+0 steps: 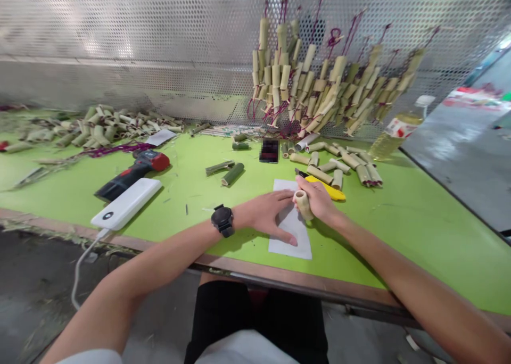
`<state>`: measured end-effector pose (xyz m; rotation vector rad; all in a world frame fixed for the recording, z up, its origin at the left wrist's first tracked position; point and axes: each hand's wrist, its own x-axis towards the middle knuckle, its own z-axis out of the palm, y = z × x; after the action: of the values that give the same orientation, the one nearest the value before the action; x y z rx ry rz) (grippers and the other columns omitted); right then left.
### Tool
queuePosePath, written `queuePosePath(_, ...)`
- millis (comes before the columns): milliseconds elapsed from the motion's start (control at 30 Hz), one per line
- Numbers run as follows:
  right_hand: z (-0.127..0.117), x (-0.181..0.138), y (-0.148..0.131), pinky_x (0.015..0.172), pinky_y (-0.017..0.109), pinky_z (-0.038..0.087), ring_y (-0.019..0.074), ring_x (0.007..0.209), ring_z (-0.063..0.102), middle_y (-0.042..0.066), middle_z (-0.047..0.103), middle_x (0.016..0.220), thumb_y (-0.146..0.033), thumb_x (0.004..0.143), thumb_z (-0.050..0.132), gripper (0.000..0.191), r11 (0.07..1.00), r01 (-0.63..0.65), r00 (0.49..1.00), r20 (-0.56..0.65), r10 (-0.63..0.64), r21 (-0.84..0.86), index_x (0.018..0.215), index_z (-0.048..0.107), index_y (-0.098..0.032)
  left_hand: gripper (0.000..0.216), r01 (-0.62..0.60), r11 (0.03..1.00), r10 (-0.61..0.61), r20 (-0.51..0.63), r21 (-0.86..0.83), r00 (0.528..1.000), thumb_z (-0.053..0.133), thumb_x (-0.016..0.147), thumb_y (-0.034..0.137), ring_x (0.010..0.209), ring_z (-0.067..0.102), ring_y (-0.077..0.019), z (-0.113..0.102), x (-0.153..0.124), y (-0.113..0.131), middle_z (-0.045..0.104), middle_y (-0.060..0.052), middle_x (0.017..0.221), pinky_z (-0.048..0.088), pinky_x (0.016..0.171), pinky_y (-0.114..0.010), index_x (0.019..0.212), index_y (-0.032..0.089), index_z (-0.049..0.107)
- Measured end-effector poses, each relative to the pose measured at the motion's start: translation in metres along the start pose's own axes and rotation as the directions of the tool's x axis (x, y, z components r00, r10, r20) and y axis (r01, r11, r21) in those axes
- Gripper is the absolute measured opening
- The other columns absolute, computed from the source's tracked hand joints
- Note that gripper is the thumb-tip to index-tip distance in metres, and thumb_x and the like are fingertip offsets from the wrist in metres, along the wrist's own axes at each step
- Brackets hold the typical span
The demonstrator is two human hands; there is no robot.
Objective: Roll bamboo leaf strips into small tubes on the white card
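My left hand lies flat with its fingers spread on a white sheet of paper on the green table. A black watch sits on that wrist. My right hand is closed round a short pale bamboo tube, holding its end down on the paper. A yellow utility knife lies just behind my right hand.
Loose bamboo pieces lie behind the knife, and strung bamboo bundles hang on the perforated metal wall. A phone, a red-and-black drill, a white power bank and a plastic bottle stand around. More bamboo is piled far left.
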<state>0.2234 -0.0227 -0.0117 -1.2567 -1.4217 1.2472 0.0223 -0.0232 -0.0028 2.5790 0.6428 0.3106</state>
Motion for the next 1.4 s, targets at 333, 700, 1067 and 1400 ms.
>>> queuePosePath(333, 0.005, -0.011, -0.008, 0.062, 0.033, 0.049, 0.0152, 0.053, 0.053, 0.003, 0.059, 0.052, -0.083, 0.089, 0.049, 0.072, 0.986, 0.077, 0.997, 0.04, -0.072, -0.145, 0.053, 0.062, -0.022, 0.069, 0.011, 0.982, -0.04, -0.149, -0.188, 0.988, 0.029, 0.106, 0.074, 0.108, 0.066, -0.029, 0.0, 0.008, 0.01, 0.07, -0.015, 0.124, 0.052, 0.096, -0.041, 0.112, 0.016, 0.066)
queuePosePath(700, 0.007, -0.014, -0.009, 0.053, 0.03, 0.038, 0.0125, 0.049, 0.044, 0.0, 0.052, 0.05, -0.075, 0.091, 0.051, 0.067, 0.978, 0.097, 0.994, 0.066, -0.086, -0.184, 0.05, 0.055, -0.023, 0.068, 0.029, 0.983, -0.062, -0.185, -0.179, 0.981, 0.026, 0.108, 0.071, 0.086, 0.065, -0.0237, 0.002, 0.007, 0.009, 0.073, -0.012, 0.107, 0.05, 0.08, -0.037, 0.1, 0.016, 0.064)
queuePosePath(1067, 0.007, -0.016, -0.017, 0.05, 0.029, 0.045, 0.0135, 0.043, 0.053, 0.003, 0.058, 0.046, -0.071, 0.091, 0.055, 0.063, 0.998, -0.05, 0.99, 0.129, 0.056, -0.05, 0.053, 0.061, -0.021, 0.076, -0.055, 0.992, 0.038, -0.155, -0.111, 0.987, 0.019, 0.107, 0.074, 0.108, 0.066, -0.0312, -0.001, 0.007, 0.003, 0.07, -0.017, 0.123, 0.052, 0.096, -0.043, 0.113, 0.014, 0.066)
queuePosePath(1400, 0.001, -0.011, -0.009, 0.051, 0.03, 0.048, 0.015, 0.044, 0.055, 0.004, 0.06, 0.047, -0.074, 0.091, 0.053, 0.065, 0.998, -0.057, 0.984, 0.167, 0.059, -0.02, 0.055, 0.063, -0.021, 0.072, -0.067, 0.983, 0.04, -0.155, -0.17, 0.987, 0.011, 0.112, 0.062, 0.11, 0.067, -0.029, -0.004, 0.004, 0.002, 0.072, -0.014, 0.121, 0.05, 0.1, -0.042, 0.111, 0.016, 0.067)
